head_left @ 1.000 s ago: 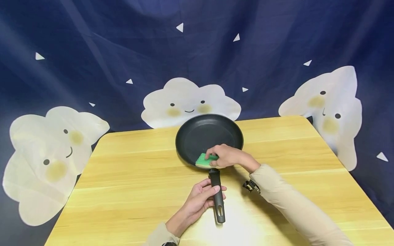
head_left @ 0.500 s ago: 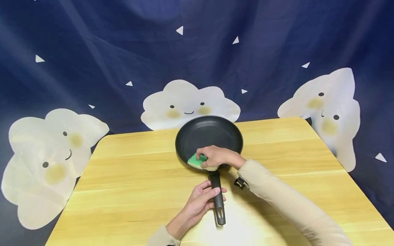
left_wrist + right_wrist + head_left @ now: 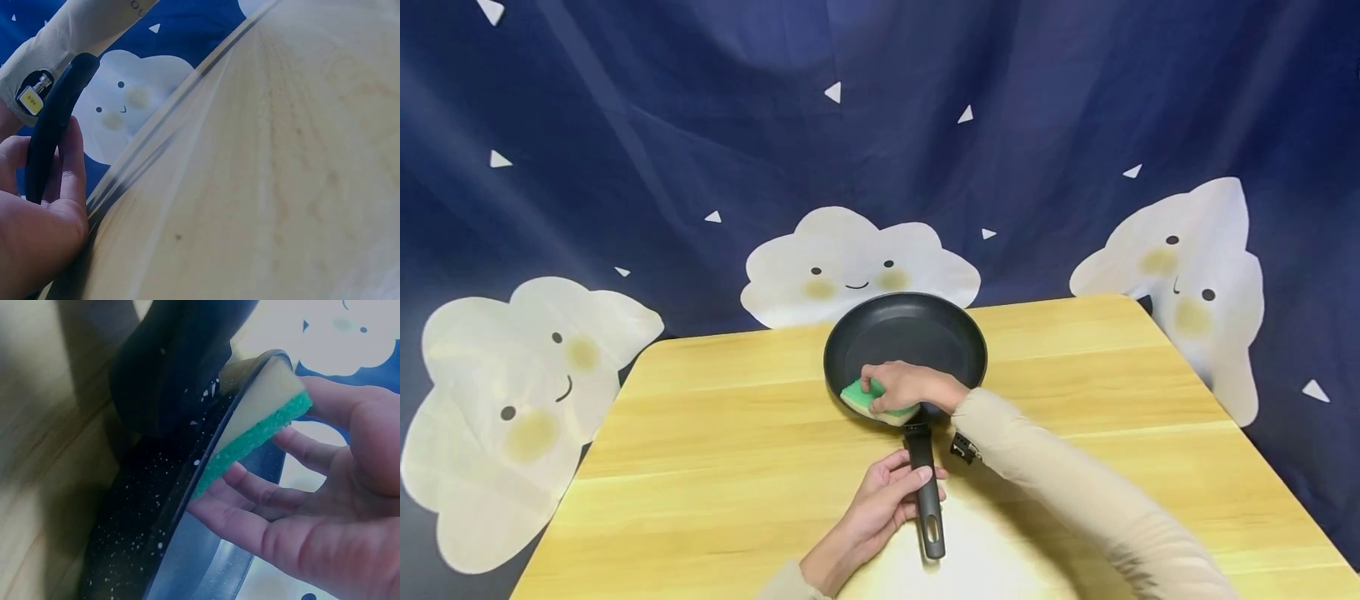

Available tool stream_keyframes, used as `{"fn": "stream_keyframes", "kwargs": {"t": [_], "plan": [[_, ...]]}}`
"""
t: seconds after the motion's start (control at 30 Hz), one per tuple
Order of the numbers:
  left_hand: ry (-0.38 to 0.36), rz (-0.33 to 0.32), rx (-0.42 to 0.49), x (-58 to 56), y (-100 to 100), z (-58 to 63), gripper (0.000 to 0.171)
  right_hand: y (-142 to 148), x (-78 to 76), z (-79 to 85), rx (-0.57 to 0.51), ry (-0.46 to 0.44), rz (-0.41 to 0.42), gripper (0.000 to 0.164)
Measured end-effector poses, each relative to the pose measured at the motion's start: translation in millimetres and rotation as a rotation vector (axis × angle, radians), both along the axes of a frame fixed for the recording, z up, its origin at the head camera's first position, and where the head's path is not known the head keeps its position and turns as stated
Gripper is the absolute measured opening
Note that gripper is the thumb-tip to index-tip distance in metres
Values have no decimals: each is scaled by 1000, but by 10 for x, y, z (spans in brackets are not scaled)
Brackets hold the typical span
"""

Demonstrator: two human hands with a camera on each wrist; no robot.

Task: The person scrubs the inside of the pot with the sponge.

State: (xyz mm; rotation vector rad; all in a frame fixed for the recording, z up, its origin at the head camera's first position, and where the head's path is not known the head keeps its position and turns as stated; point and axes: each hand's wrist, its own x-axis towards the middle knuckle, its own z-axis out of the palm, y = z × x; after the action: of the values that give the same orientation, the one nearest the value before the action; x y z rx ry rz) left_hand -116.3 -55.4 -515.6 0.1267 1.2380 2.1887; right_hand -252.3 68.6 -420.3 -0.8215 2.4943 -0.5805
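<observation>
A black frying pan (image 3: 917,333) sits at the far middle of the table, its handle (image 3: 929,517) pointing toward me. My left hand (image 3: 876,504) grips that handle, thumb on top and fingers underneath. In the left wrist view the handle (image 3: 59,119) rises between thumb and fingers. With my right hand (image 3: 904,386) I hold a green-and-cream sponge (image 3: 859,398) against the pan's near inner wall, just left of the handle joint. The right wrist view shows the sponge (image 3: 256,425) at the rim, its cream side toward the pan wall and its green side toward my fingers.
The pan stands on a light wooden table (image 3: 722,433), close to its far edge. Behind hangs a dark blue curtain (image 3: 895,150) with white clouds and triangles. A small dark device (image 3: 964,448) is strapped at my right wrist.
My right hand and the sponge have slid left along the pan's near inner wall, past the handle joint. My left hand keeps its grip on the handle. The head view has tilted slightly upward.
</observation>
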Motion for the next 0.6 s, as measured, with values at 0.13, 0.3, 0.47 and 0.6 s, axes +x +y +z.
{"fn": "stream_keyframes", "kwargs": {"t": [0.13, 0.3, 0.47, 0.6], "plan": [[-6, 5, 3, 19, -7, -9, 44, -67, -23, -32, 4, -5, -12, 26], [-5, 3, 9, 29, -9, -17, 42, -160, -60, -67, 20, 19, -37, 28], [4, 10, 7, 19, -11, -9, 40, -272, -146, -86, 33, 41, -69, 31], [10, 16, -1, 3, -9, 5, 36, -360, -235, -83, 39, 55, -105, 32]]}}
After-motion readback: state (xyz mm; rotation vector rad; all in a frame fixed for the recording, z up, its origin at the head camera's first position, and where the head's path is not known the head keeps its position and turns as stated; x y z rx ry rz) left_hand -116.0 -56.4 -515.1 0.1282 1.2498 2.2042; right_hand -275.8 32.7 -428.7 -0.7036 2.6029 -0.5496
